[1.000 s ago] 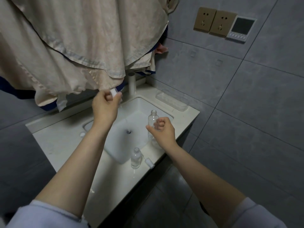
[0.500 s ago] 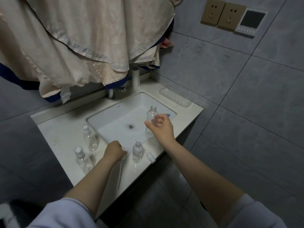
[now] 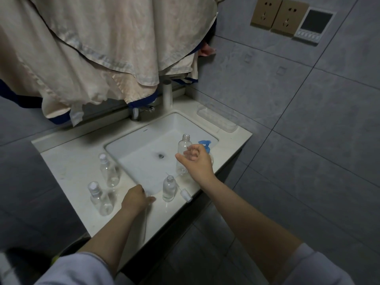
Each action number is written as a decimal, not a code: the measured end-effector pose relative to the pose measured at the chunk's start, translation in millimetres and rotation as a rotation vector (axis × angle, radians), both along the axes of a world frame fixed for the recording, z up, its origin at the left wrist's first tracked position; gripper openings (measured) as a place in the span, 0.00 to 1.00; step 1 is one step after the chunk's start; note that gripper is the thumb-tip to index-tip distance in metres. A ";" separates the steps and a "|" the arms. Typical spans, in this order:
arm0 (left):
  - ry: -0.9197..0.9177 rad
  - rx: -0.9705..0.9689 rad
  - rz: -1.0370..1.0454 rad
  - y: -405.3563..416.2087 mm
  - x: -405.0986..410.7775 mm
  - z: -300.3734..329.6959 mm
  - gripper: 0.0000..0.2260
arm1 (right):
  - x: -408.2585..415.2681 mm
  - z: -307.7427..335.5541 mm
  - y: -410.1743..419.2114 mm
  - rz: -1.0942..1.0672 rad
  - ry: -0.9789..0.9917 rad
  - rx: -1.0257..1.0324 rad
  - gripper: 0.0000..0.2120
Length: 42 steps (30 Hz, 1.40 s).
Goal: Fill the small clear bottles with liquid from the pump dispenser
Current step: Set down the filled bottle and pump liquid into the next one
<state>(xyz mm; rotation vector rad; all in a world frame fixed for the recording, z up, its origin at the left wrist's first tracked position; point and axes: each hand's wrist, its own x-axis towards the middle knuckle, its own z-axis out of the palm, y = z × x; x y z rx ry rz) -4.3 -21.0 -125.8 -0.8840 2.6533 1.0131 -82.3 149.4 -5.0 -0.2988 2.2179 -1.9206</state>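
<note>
The pump dispenser [image 3: 205,145] has a blue head. The countertop [image 3: 67,165] is white, the wall tiles [image 3: 308,130] grey, the hanging cloth [image 3: 107,44] beige with navy edge.

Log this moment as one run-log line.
left hand: on counter, grip unclear | right hand: by uncapped bottle, not gripping | pump dispenser: behind right hand | capped bottles: two, left of sink

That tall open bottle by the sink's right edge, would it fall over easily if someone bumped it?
Probably. The tall open bottle looks clear and empty, so likely light. It is narrow for its height and stands near the sink rim, so a nudge may tip it in. Its round body would likely roll. Whether the right hand touches it is unclear.
</note>
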 end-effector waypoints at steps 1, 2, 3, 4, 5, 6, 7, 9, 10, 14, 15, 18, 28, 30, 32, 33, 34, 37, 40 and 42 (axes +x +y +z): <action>-0.010 0.006 0.006 -0.7 0.0 1.2 0.20 | 0.2 -0.4 -0.6 0.000 -0.004 0.000 0.19; -0.017 0.008 0.013 -1.1 -0.7 2.3 0.21 | 0.2 -0.8 -1.0 0.000 -0.008 -0.001 0.19; -0.025 0.000 0.018 -2.3 -1.7 3.6 0.21 | 0.2 -1.0 -1.9 0.003 -0.012 -0.003 0.19; -0.035 -0.019 0.016 -3.4 -2.8 4.9 0.20 | 0.0 -1.4 -2.5 0.006 -0.013 -0.003 0.19; -0.047 -0.043 0.015 -4.5 -3.4 6.9 0.18 | -0.1 -1.7 -3.3 0.010 -0.013 0.001 0.19; -0.053 -0.066 0.018 -5.3 -3.8 9.3 0.16 | -0.2 -2.0 -4.0 0.014 -0.011 0.005 0.19; -0.051 -0.086 0.029 -5.5 -4.5 12.7 0.15 | -0.1 -2.2 -4.3 0.016 -0.010 0.005 0.19; 0.014 -0.142 0.078 -3.8 -6.2 22.8 0.14 | 0.2 -2.8 -5.0 0.020 -0.019 -0.005 0.19; 0.094 -0.175 0.123 -2.1 -8.0 30.0 0.13 | 0.2 -3.4 -5.1 0.021 -0.024 -0.009 0.19; 0.606 0.034 0.255 6.7 -23.0 77.2 0.09 | 0.4 -1.1 -4.0 0.027 -0.036 0.000 0.21; 0.702 0.140 0.192 8.8 -26.4 90.6 0.08 | 0.5 0.1 -3.1 0.027 -0.037 0.006 0.22; 0.772 0.360 -0.076 15.8 -32.7 123.9 0.10 | 0.8 3.2 0.1 0.018 -0.039 0.033 0.27; 0.543 0.496 -0.351 35.4 -57.6 144.4 0.15 | -2.4 6.7 8.7 0.043 -0.087 -0.054 0.29; 0.521 0.522 -0.389 35.6 -61.0 141.4 0.13 | -5.2 4.7 12.6 0.053 -0.080 -0.058 0.29; 0.523 0.489 -0.412 36.9 -65.0 139.1 0.12 | -9.6 3.5 18.2 0.085 -0.082 -0.033 0.30; 0.539 0.453 -0.415 37.9 -67.9 138.0 0.11 | -13.2 3.8 22.0 0.113 -0.082 0.006 0.30; 0.567 0.419 -0.402 39.0 -70.9 136.7 0.10 | -17.9 4.9 25.7 0.144 -0.073 0.063 0.29; 0.664 0.331 -0.285 38.8 -79.9 133.1 0.09 | -39.7 11.8 37.9 0.109 -0.037 0.139 0.21; 0.680 0.149 -0.214 35.4 -89.6 124.9 0.13 | -67.6 19.8 51.6 -0.069 0.044 0.195 0.12; 0.637 0.039 -0.206 36.9 -95.4 118.7 0.16 | -84.7 20.9 54.9 -0.144 0.141 0.274 0.09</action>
